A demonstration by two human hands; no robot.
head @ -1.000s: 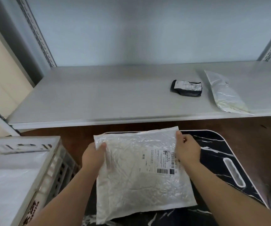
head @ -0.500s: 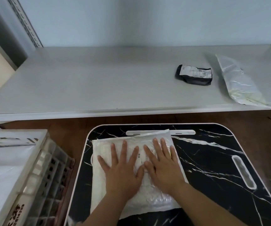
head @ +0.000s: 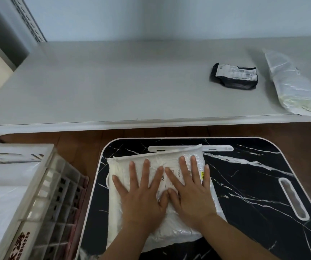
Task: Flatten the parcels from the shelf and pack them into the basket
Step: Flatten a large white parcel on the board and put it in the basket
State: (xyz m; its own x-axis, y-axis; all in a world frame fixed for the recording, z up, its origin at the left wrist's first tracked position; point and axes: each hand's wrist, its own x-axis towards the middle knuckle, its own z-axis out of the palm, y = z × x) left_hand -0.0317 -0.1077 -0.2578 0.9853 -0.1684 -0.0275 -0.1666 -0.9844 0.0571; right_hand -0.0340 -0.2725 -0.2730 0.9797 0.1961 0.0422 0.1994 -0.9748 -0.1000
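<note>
A white plastic parcel [head: 119, 212] with a printed label lies flat on a black marble-patterned tray table [head: 254, 184]. My left hand [head: 141, 196] and my right hand [head: 190, 192] rest palm down on it, side by side, fingers spread, thumbs almost touching. On the grey shelf [head: 122, 87] behind lie a small black parcel [head: 233, 76] with a white label and a long white parcel [head: 293, 85] at the far right. The white slatted basket [head: 44, 194] stands at the left, with white parcels inside it.
The tray table has slot handles along its far edge [head: 218, 148] and right side [head: 293, 197]. Brown wooden floor [head: 76, 145] shows between shelf, basket and table. A perforated shelf upright [head: 29, 19] rises at the back left.
One second ago both hands held the parcel up by its top corners. It now lies on the tray table, and both palms press flat on it with the fingers spread wider.
</note>
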